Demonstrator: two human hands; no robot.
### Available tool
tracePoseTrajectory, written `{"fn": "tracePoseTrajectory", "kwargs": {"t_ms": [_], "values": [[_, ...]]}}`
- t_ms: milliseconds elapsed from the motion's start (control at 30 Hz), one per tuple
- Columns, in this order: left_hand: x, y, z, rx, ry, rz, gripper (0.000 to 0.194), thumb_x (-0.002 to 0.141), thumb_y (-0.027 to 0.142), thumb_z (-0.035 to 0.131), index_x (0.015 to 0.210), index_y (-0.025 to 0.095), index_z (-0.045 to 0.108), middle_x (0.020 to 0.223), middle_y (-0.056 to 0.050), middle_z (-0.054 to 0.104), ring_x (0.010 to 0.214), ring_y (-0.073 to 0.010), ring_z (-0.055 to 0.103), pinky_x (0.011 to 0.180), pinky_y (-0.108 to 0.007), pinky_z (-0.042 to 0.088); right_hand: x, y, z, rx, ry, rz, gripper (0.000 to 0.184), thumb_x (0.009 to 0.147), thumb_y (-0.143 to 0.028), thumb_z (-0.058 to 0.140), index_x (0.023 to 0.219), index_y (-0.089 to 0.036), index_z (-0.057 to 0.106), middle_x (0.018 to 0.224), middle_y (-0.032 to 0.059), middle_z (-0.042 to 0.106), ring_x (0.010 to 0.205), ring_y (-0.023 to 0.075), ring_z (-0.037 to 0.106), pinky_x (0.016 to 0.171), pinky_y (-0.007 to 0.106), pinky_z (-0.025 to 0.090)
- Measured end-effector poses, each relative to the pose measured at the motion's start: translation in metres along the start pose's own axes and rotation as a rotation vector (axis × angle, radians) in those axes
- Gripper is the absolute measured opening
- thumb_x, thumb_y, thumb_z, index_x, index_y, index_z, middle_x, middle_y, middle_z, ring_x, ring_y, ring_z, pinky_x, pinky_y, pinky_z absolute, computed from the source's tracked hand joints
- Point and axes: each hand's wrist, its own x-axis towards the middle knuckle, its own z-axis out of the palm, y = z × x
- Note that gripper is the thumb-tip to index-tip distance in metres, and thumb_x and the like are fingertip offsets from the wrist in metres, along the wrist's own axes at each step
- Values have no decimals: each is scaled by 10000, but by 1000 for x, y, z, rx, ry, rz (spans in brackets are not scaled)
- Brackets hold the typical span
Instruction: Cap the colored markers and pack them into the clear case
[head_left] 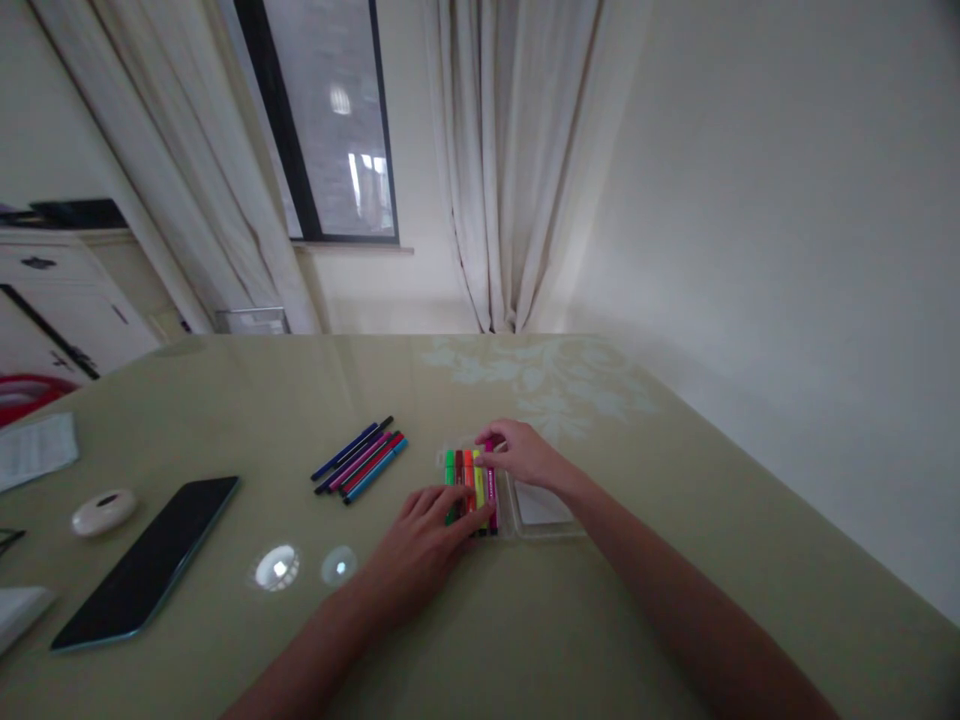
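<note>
A clear plastic marker case (512,520) lies opened flat on the table, with a white sheet (540,504) in its right half. Several felt-tip pens lie side by side in the left half, among them a green pen (450,466), an orange pen (469,468) and a yellow pen (478,482). At the right end of that row is a magenta marker (492,490); my right hand (526,455) pinches its upper end between thumb and fingers. My left hand (431,525) rests with fingers stretched across the lower ends of the pens, partly hiding them.
Left of the case lies a loose group of blue, pink, red and black pens (361,462). Farther left are a black tablet (150,560), a white rounded case (103,512) and a paper (39,450). A wall (810,300) borders the table's right side.
</note>
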Motion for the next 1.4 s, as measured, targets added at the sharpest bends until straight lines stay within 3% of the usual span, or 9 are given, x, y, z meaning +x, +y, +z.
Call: {"fn": "tracePoseTrajectory", "kwargs": {"t_ms": [333,500,700,800,867,967,1100,1233,1400], "values": [[0,2,3,10,16,3,543,1003,217,542,1510,391,456,1444,-71,548,1283,-289,501,1066,-495,434,-9,-18,-15,-272,-180,-115,251,734,-251,836,984,-234,822,903,32,741,855,214,663,754,279,465],[0,5,0,30,4,5,602,997,166,520,1544,388,402,1462,-78,531,1295,-292,494,1068,-493,435,-12,-25,-19,-352,-186,-103,408,670,-286,893,1065,-231,804,1001,67,752,928,248,666,797,302,459],[1,9,-1,59,-1,9,598,991,160,529,1537,373,412,1452,-83,544,1300,-297,498,1079,-494,419,-14,-34,-14,-527,-177,-56,327,685,-284,883,993,-216,798,949,71,761,900,257,669,764,303,437],[3,2,-4,-17,27,18,520,1019,260,519,1523,353,431,1422,-73,576,1265,-271,531,1064,-460,436,-15,-34,-15,-505,-173,-38,363,695,-301,882,1037,-221,788,957,63,765,868,238,673,740,289,436],[4,-8,-10,-54,71,-62,412,1038,316,482,1447,303,524,1337,-77,629,1191,-249,576,1026,-425,463,-15,-33,-16,-493,-170,-39,381,688,-316,891,1041,-219,785,956,63,765,877,240,675,737,286,437],[0,-27,-25,97,138,-353,290,1038,304,442,1197,229,671,1174,-98,672,1097,-266,603,975,-429,472,-14,-31,-16,-450,-161,-47,305,720,-320,872,994,-213,789,932,62,763,854,228,673,725,284,434],[-8,-46,-43,405,65,-672,287,999,273,457,1160,142,656,1153,-163,648,1100,-342,573,920,-483,465,-12,-29,-14,-351,-76,-38,199,837,-318,777,981,-181,790,930,77,765,778,190,668,704,283,441],[-11,-52,-46,381,-28,-711,271,1000,291,445,1092,142,652,1147,-162,647,1096,-332,573,912,-458,465,-10,-30,-15,-291,26,-46,187,879,-329,731,964,-175,795,948,87,777,785,192,669,724,295,456],[-3,-44,-35,148,39,-630,256,1027,277,392,993,173,622,1056,-124,683,1026,-286,611,902,-422,463,-8,-34,-13,-184,70,-51,163,903,-300,690,890,-183,802,839,62,776,753,177,662,702,280,452]]}}
